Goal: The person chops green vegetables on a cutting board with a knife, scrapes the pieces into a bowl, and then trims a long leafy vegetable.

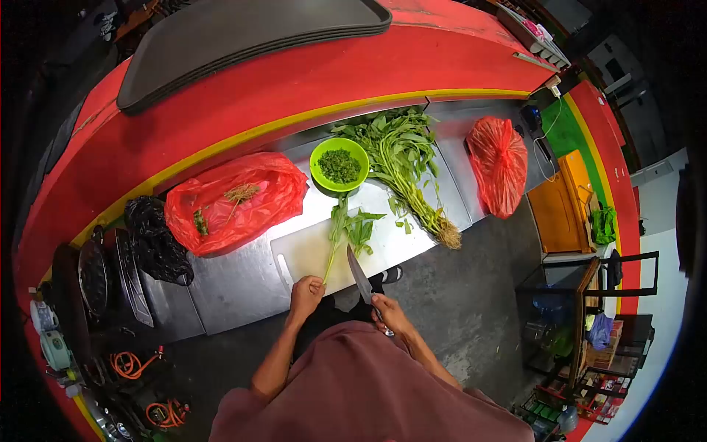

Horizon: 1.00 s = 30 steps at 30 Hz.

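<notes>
My left hand (308, 295) is closed round the lower stems of a few leafy greens (338, 230), which lie across a pale cutting board (300, 253). In my right hand (390, 314) is a knife (359, 275), its blade pointing up and left toward the leaves at the board's right side. Beyond the board, a lime-green bowl (318, 177) holds chopped greens (339, 166). A large bunch of long-stemmed greens (401, 162) lies to the right of the bowl, its roots near the counter's front edge.
An open red plastic bag (250, 214) with plant scraps and a black bag (151, 239) are on the left of the steel counter (236, 295). A tied red bag (498, 168) sits at the right. Dark trays (250, 37) are stacked on the red ledge behind.
</notes>
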{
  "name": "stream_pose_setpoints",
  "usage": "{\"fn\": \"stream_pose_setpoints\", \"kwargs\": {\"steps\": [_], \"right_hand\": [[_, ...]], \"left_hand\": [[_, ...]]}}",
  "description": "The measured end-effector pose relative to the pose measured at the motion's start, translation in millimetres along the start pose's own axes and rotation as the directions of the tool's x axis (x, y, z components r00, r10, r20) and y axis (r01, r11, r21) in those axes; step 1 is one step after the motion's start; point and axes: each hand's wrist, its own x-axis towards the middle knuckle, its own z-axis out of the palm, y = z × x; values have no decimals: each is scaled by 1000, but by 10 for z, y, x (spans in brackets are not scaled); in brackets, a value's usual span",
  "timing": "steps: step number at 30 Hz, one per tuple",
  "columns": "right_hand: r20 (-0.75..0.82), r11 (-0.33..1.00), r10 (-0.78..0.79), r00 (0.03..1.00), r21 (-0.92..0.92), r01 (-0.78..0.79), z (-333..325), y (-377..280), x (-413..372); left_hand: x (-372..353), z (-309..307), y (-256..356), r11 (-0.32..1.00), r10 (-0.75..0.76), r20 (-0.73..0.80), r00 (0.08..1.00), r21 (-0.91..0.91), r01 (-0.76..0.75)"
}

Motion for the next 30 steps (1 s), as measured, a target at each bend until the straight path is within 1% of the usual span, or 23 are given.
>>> {"fn": "stream_pose_setpoints", "kwargs": {"steps": [3, 4, 5, 7, 8, 9, 11, 12, 14, 15, 17, 18, 22, 23, 25, 26, 28, 29, 30], "right_hand": [[13, 999, -15, 1000, -50, 16, -18, 10, -22], [17, 1000, -20, 1000, 11, 19, -19, 39, 14], [-16, 1000, -25, 1000, 13, 26, -11, 50, 25], [-28, 994, -93, 995, -53, 92, -14, 57, 120], [-33, 992, -104, 994, -79, 101, -4, 35, 156], [-8, 995, -88, 996, -36, 88, -25, 35, 234], [3, 961, -222, 975, -166, 219, -62, 115, 433], [0, 960, -227, 974, -171, 224, -51, 89, 451], [-39, 966, -202, 979, -171, 192, -15, -24, 489], [-63, 951, -229, 971, -226, 210, -2, -41, 536], [-105, 968, -196, 975, -182, 175, 0, -34, 571], [-98, 967, -195, 976, -187, 175, 5, -46, 580], [-131, 965, -214, 968, -182, 189, 30, -44, 585], [-142, 964, -226, 964, -172, 201, 48, -58, 580], [-154, 972, -205, 967, -152, 182, 66, -40, 597], [-172, 969, -210, 962, -168, 182, 78, -57, 566], [-181, 962, -222, 958, -200, 185, 75, -67, 489], [-195, 972, -197, 961, -168, 166, 73, -40, 461], [-180, 971, -197, 964, -171, 166, 50, -13, 418]], "left_hand": [[-8, 2, -10, 1000, 18, 9, 1000, 18, -18], [-1, 14, -27, 1000, -4, -1, 1000, 10, 4], [16, 13, -46, 1000, 11, 1, 1000, 2, -11], [7, 4, -48, 997, 73, -30, 997, -3, -73], [1, 25, -79, 996, 66, -44, 997, -50, -68], [-4, 41, -137, 995, 51, -38, 998, -89, -54], [-25, 18, -71, 984, -34, 10, 999, -174, 35], [-26, 20, -102, 983, -28, 9, 1000, -179, 29], [-44, 35, -200, 963, -72, 43, 997, -256, 80], [-25, 35, -195, 963, -65, 37, 997, -261, 73], [-44, 20, -205, 931, -117, 75, 990, -339, 136], [-38, 6, -182, 903, -109, 93, 990, -406, 137], [-47, -18, -103, 879, -94, 75, 993, -461, 118], [-37, -2, -123, 879, -100, 68, 993, -461, 120], [-45, 29, -169, 923, -80, 29, 996, -376, 86], [-44, 12, -157, 963, -99, 35, 994, -246, 105], [-43, 57, -164, 971, -121, 9, 993, -207, 121], [-33, 83, -175, 978, -131, -16, 991, -168, 126], [-13, 108, -181, 977, -90, -58, 994, -199, 77]]}}
